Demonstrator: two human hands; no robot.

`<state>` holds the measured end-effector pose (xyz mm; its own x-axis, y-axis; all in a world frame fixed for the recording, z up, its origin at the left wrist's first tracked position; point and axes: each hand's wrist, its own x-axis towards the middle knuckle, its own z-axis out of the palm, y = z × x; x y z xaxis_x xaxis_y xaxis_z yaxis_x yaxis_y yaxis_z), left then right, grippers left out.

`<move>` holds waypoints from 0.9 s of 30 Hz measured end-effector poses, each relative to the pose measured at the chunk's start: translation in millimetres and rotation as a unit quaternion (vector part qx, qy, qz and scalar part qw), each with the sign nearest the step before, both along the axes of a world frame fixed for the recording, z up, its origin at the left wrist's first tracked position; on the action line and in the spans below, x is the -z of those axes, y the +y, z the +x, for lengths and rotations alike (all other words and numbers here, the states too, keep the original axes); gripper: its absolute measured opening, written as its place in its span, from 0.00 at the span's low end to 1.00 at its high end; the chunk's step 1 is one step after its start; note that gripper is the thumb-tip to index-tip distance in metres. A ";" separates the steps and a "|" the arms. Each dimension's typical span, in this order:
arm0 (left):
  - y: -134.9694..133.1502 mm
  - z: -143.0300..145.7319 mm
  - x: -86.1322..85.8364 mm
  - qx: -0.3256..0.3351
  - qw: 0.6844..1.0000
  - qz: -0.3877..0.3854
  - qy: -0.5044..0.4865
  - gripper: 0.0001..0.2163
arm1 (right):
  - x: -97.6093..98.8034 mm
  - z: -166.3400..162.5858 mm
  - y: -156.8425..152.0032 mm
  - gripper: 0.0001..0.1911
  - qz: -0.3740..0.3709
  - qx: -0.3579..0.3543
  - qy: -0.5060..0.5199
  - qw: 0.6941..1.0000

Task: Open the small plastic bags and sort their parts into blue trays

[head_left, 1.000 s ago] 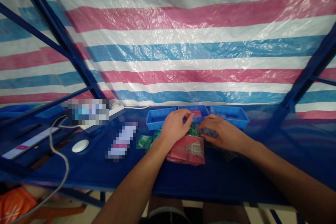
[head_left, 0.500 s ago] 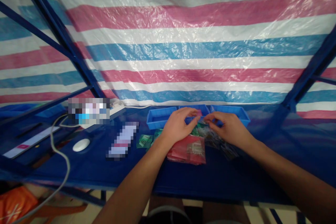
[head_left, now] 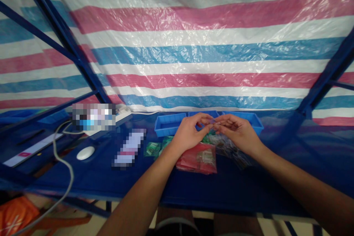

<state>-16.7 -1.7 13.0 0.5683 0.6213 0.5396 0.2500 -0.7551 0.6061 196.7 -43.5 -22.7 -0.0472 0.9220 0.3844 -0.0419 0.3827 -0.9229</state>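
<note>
My left hand (head_left: 190,131) and my right hand (head_left: 240,132) meet over the middle of the table, thumbs and forefingers pinched close together. Between the fingertips is a small pinkish piece, mostly hidden, too small to name. Below my left hand lies a stack of red packets in clear plastic (head_left: 190,159). Green packets (head_left: 152,149) lie left of it, some partly covered by my left wrist. Beneath my right hand is a pile of clear plastic bags (head_left: 232,149) with dark contents.
Blue bins stand behind my hands: a left bin (head_left: 169,125), a partly hidden middle one, and a right bin (head_left: 256,121). To the left are a blurred-out phone-like item (head_left: 129,149), a white mouse (head_left: 85,153), a power strip (head_left: 123,112) and a white cable (head_left: 72,177).
My right hand has moved left, and its fingertips have come up against those of my left hand at the small pinkish piece. My left hand has barely moved.
</note>
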 end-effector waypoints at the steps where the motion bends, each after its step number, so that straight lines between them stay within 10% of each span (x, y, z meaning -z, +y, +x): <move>1: -0.9 0.2 0.0 -0.003 1.000 0.003 0.001 0.13 | 0.0 -0.1 0.3 0.17 -0.002 0.001 0.003 1.000; 11: -2.8 -4.8 -6.1 0.043 0.968 0.242 0.046 0.16 | -2.4 3.9 -0.3 0.20 -0.134 -0.041 0.145 0.979; 20: 1.3 -4.1 -2.3 0.015 0.979 0.205 0.007 0.06 | -12.4 2.4 -6.0 0.17 -0.173 -0.084 0.125 0.973; 27: -6.5 -3.2 -3.6 0.001 0.992 0.124 0.021 0.19 | -11.4 2.4 -6.9 0.18 -0.125 -0.061 0.023 0.990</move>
